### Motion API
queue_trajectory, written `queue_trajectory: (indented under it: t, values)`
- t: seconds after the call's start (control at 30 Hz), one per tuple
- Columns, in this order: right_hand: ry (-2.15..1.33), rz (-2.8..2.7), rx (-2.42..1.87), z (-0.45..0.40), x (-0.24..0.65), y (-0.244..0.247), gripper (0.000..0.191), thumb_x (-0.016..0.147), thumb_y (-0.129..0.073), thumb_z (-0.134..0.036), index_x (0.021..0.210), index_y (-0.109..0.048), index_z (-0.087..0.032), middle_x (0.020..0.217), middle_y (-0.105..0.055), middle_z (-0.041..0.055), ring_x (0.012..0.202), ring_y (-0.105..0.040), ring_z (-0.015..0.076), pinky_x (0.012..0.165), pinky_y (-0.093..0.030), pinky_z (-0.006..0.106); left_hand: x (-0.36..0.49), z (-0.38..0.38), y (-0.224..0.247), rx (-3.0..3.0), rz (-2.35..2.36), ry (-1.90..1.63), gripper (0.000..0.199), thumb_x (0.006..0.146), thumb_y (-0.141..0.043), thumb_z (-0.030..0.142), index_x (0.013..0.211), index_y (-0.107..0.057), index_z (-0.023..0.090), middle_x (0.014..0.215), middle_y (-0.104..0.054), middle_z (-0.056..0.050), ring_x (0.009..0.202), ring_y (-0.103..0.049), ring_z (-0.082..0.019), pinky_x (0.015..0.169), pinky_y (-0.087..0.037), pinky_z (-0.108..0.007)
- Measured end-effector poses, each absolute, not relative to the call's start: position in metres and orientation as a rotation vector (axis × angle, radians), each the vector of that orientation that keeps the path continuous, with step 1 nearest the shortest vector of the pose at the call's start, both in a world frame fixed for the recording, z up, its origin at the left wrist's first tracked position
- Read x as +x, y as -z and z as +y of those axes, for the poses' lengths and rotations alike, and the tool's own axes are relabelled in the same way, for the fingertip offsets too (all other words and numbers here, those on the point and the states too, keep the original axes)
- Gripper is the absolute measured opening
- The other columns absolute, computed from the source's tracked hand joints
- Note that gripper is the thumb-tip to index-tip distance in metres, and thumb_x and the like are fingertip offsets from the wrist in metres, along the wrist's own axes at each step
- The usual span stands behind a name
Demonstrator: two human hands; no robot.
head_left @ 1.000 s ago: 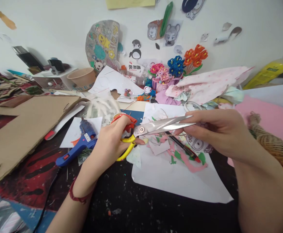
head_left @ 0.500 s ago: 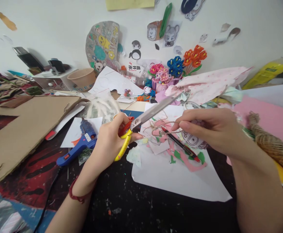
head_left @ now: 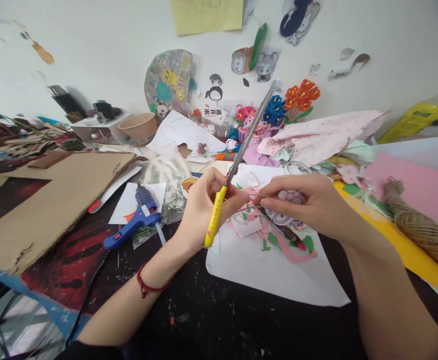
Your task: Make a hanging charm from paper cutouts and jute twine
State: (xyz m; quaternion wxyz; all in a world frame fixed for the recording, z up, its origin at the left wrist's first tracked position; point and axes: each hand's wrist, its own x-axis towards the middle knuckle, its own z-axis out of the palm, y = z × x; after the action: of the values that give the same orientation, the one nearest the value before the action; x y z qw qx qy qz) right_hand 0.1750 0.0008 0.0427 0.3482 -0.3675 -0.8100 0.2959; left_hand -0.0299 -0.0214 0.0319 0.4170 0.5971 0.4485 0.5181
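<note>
My left hand (head_left: 196,220) is closed around scissors with yellow handles (head_left: 215,216); their long metal blades lie together and point up and away. Its thumb and fingertips reach a thin brown twine (head_left: 255,195). Across from them my right hand (head_left: 309,204) pinches the same twine, its fingertips almost meeting the left ones. Below both hands lies a white sheet (head_left: 275,280) with pink and green paper scraps (head_left: 273,239) and a dark pen (head_left: 293,235) on it. My right hand partly covers a printed cartoon cutout (head_left: 292,196).
A blue glue gun (head_left: 138,222) with its cord lies left of my left hand, beside a large cardboard piece (head_left: 72,195). On the right are a twine roll (head_left: 421,220) and yellow paper (head_left: 387,225). Craft flowers (head_left: 303,97) and a bowl (head_left: 139,128) stand near the wall.
My hands have come together, the fingertips now nearly touching at the twine. The scissors have swung from slanting right to more upright. The view has shifted slightly up and left.
</note>
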Motion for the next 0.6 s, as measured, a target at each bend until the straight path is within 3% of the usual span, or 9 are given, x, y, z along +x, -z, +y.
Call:
queue_trajectory:
  t: [0.5,0.6]
  values:
    - [-0.741,-2.002,-0.918,0.0029,0.1767,-0.0402,0.011,0.081,-0.075,-0.034,0.085,-0.072,-0.025,0.089,-0.073,0.0011,0.082,-0.066,0.0172,0.074,-0.051,0.03,-0.0308,-0.0218,-0.0234,1.488,1.086,-1.482,0.031,0.075,-0.076,0.023,0.076,-0.045,0.021,0.072,-0.064,0.004,0.055,-0.054,-0.008,0.052,-0.045,-0.025]
    - [-0.71,-1.981,-0.961,0.0007,0.1779,-0.0401,0.012,0.079,-0.077,-0.035,0.084,-0.073,-0.025,0.084,-0.073,-0.0005,0.076,-0.065,0.0158,0.067,-0.049,0.028,-0.0298,-0.0229,-0.0235,1.482,1.08,-1.498,0.033,0.074,-0.077,0.024,0.076,-0.045,0.021,0.071,-0.064,0.004,0.056,-0.054,-0.008,0.054,-0.046,-0.025]
